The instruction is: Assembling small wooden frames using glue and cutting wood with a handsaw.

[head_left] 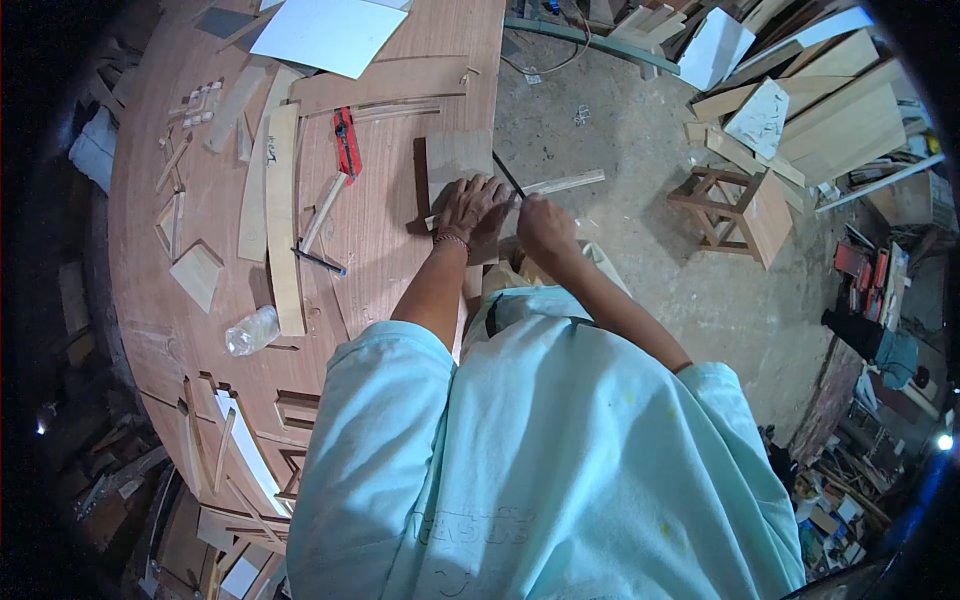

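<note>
At the bench's right edge my left hand (468,211) presses down on a narrow wooden strip (568,183), its fingers bent over it. Beneath that hand is a flat wooden block (458,153). The strip's right end sticks out past the bench, over the floor. My right hand (547,233) is closed round a dark, narrow, blade-like tool (507,172), just right of my left fingers. The tool slants up and left from my fist, crossing near the strip; its handle is hidden in my hand, so its exact kind does not show.
On the wooden bench top (385,220) lie a red tool (347,143), a pen (320,261), long boards (284,220), a plastic bottle (252,331) and a white sheet (328,35). A wooden stool (740,212) stands on the floor at right, near leaning boards (840,110).
</note>
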Motion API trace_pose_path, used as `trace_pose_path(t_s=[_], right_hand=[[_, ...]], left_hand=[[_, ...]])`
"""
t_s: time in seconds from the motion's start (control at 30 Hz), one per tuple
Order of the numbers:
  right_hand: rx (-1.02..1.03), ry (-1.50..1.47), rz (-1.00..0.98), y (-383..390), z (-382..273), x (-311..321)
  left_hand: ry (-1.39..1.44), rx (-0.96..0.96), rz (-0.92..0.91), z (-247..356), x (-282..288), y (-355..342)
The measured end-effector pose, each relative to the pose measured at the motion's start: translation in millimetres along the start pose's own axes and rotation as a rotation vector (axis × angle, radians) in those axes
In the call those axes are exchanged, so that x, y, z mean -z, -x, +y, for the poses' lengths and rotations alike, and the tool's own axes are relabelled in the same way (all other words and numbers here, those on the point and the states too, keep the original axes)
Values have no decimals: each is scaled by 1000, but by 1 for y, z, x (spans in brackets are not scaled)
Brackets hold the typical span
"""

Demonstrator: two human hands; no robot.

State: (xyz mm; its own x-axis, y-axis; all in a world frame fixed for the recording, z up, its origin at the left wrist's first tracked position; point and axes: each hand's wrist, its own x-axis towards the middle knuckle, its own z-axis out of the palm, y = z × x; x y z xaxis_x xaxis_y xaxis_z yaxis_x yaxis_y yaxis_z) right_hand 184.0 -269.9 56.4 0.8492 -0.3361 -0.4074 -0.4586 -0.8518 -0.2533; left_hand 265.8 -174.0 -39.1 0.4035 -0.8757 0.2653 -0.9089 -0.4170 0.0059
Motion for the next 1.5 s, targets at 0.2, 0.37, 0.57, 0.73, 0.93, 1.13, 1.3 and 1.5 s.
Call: trace_pose_path(t_s=[0.2, 0.37, 0.57, 0.73, 0.93, 1.13, 1.3, 1.5], right_hand=[[107, 56, 13, 10, 0, -3], [-5, -6, 25, -2, 4, -6], [-49, -64, 7, 9, 1, -2], [25, 17, 31, -10, 8, -14], [51, -6, 11, 2, 0, 1], [-35, -51, -25, -6, -5, 5], [44, 34, -16, -9, 4, -9], [-34, 26, -31, 2, 4, -5]], left_hand=[[141, 44, -242, -2, -9, 4], [201, 54, -132, -2, -9, 3], [103, 30, -222, 0, -4, 0], [151, 69, -317, 2, 7, -3], [190, 47, -222, 1, 17, -3], [150, 36, -201, 0, 6, -2], [222, 37, -150, 2, 7, -1], [203, 48, -100, 2, 3, 0]])
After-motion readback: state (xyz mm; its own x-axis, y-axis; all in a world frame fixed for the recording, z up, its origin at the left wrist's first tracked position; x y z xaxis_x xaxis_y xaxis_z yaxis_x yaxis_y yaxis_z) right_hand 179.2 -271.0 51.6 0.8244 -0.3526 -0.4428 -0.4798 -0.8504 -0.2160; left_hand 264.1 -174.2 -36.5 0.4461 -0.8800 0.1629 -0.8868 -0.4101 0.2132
